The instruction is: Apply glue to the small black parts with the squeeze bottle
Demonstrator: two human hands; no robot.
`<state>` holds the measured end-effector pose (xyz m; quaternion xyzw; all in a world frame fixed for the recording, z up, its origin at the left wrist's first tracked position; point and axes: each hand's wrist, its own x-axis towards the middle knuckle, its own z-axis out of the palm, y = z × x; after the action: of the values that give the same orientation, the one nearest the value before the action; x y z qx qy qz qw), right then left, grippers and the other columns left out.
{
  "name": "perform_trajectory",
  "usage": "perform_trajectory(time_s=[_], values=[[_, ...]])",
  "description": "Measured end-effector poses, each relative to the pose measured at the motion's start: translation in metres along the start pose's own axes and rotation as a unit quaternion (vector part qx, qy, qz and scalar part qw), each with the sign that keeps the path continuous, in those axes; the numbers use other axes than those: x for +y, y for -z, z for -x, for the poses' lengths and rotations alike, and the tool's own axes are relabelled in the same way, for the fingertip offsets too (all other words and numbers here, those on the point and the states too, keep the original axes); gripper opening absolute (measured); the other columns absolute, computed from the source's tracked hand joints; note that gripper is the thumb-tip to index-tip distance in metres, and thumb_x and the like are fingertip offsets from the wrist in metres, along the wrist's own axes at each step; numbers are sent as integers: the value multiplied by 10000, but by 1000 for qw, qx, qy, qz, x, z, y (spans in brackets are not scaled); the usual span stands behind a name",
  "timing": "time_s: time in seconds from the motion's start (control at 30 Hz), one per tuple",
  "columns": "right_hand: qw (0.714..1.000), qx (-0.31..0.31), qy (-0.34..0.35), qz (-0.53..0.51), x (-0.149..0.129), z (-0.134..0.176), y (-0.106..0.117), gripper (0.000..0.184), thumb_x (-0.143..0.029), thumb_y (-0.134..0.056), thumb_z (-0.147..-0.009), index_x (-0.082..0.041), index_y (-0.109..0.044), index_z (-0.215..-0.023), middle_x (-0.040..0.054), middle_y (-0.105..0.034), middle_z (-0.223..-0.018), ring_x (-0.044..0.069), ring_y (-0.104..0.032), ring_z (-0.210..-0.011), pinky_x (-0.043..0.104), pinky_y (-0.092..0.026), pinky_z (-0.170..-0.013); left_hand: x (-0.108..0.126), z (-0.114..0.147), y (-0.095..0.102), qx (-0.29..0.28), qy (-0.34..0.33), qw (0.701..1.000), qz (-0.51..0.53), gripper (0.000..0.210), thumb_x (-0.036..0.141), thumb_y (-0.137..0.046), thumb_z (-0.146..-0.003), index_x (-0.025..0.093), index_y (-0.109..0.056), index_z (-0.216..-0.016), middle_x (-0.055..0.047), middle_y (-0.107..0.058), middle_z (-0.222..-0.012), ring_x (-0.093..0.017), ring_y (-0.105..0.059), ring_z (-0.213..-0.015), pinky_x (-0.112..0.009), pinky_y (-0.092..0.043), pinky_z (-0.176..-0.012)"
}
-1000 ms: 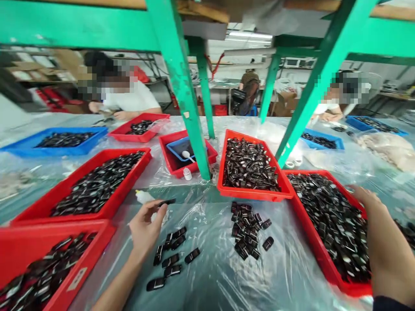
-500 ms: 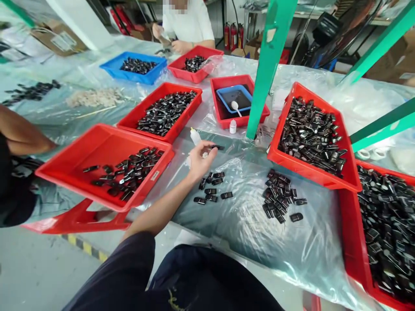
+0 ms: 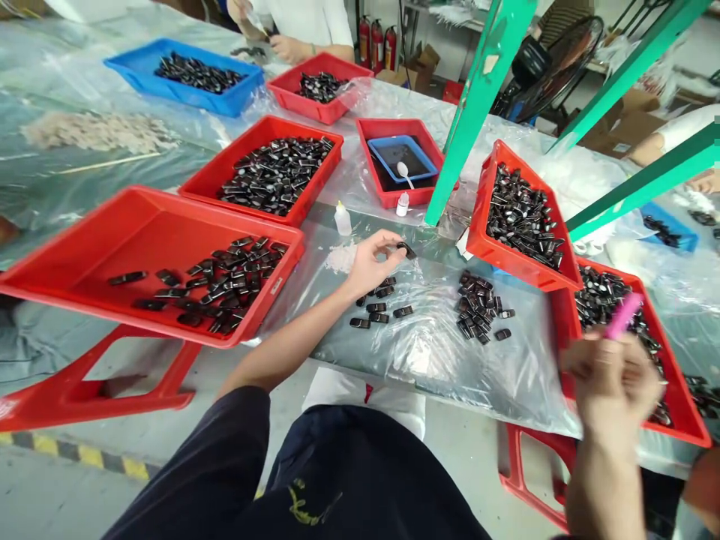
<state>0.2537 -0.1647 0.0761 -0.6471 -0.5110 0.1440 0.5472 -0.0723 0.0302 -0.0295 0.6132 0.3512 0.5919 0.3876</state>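
Note:
My left hand (image 3: 376, 262) is over the plastic-covered table, thumb and fingers pinched on a small glossy black piece (image 3: 406, 248). Just below it lie several similar black pieces (image 3: 379, 307). A denser heap of them (image 3: 477, 306) rests to its right. Near my left wrist is a patch of whitish crumbs (image 3: 341, 257), with a small squeeze bottle (image 3: 343, 219) upright behind. At the right, my right hand (image 3: 613, 375), blurred, is closed round a bright pink stick-like thing (image 3: 624, 315) in front of a red bin (image 3: 669, 330); its exact kind is unclear.
Red bins (image 3: 151, 217) of black pieces stand left, behind and right. A blue tray (image 3: 383, 150) with a white spoon (image 3: 403, 172) sits inside another red bin. A green post (image 3: 466, 120) rises behind the table. A co-worker's hand (image 3: 289, 49) shows across it.
My right hand has come into view at the right with the pink thing. My left hand has moved right with its black piece. The view has shifted toward the right.

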Motion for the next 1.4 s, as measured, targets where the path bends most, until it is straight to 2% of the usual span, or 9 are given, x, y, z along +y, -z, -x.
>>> perform_trajectory(time_s=[0.1, 0.2, 0.33, 0.5, 0.63, 0.87, 1.03, 1.27, 1.4], values=[[979, -182, 19, -88, -10, 3, -85, 425, -682, -616, -991, -315, -714, -803, 28, -527, -644, 193, -481, -526, 390, -419, -523, -2, 1, 0, -47, 10, 999, 13, 358, 546, -819, -847, 198, -753, -901, -81, -800, -940, -188, -735, -852, -305, -544, -709], [951, -278, 94, -100, -8, -19, -162, 590, -785, -570, -964, -256, -713, -745, 105, -691, -933, 267, -671, -922, 424, -544, -801, -10, 1, 4, -75, 44, 996, 29, 322, 505, -853, -803, 204, -779, -891, -84, -814, -970, -205, -748, -902, -319, -547, -754], [916, -378, 73, -114, 10, -36, -212, 626, -820, -559, -949, -232, -738, -834, 84, -730, -985, 251, -668, -986, 400, -537, -937, -19, 1, 5, -90, 65, 993, 48, 272, 451, -864, -786, 208, -793, -885, -76, -809, -996, -201, -741, -915, -324, -548, -787], [912, -385, 18, -139, 33, -24, -221, 617, -815, -554, -955, -234, -762, -926, 62, -746, -920, 222, -649, -846, 351, -542, -797, -17, 11, 0, -87, 74, 993, 18, 227, 380, -819, -843, 206, -787, -984, -59, -799, -960, -183, -722, -847, -309, -544, -764], [934, -329, 17, -140, 43, -16, -219, 589, -789, -580, -956, -231, -768, -944, 59, -743, -906, 230, -646, -843, 372, -544, -847, -4, 24, -8, -59, -4, 995, -78, 247, 335, -733, -929, 223, -785, -1143, -89, -795, -1138, -204, -719, -1000, -306, -533, -769], [941, -314, 34, -119, 43, -13, -215, 599, -769, -504, -1005, -238, -775, -944, 64, -738, -931, 247, -654, -910, 386, -548, -926, 2, 30, -13, -66, 3, 997, -30, 271, 494, -713, -978, 255, -830, -932, -66, -780, -978, -214, -710, -943, -376, -555, -859], [938, -326, 61, -101, 42, -11, -214, 583, -736, -516, -1021, -223, -784, -951, 66, -727, -881, 218, -618, -799, 364, -538, -821, 7, 26, -10, -75, 10, 997, -17, 275, 510, -801, -910, 241, -843, -955, -84, -801, -1013, -205, -701, -948, -321, -508, -731], [959, -226, -20, -172, 51, -16, -218, 577, -724, -561, -1005, -207, -817, -972, 61, -805, -916, 180, -667, -708, 343, -559, -737, 18, 20, -2, 93, 69, 991, 73, 412, 608, -804, -881, 203, -731, -862, 21, -675, -620, -95, -574, -489, -236, -420, -482], [951, -217, -56, -214, 57, -20, -220, 523, -712, -684, -927, -215, -817, -1020, 46, -813, -883, 164, -640, -636, 344, -572, -693, 18, 19, -2, 81, 67, 992, 75, 384, 570, -835, -864, 205, -720, -895, -9, -742, -690, -125, -668, -530, -245, -483, -496]])
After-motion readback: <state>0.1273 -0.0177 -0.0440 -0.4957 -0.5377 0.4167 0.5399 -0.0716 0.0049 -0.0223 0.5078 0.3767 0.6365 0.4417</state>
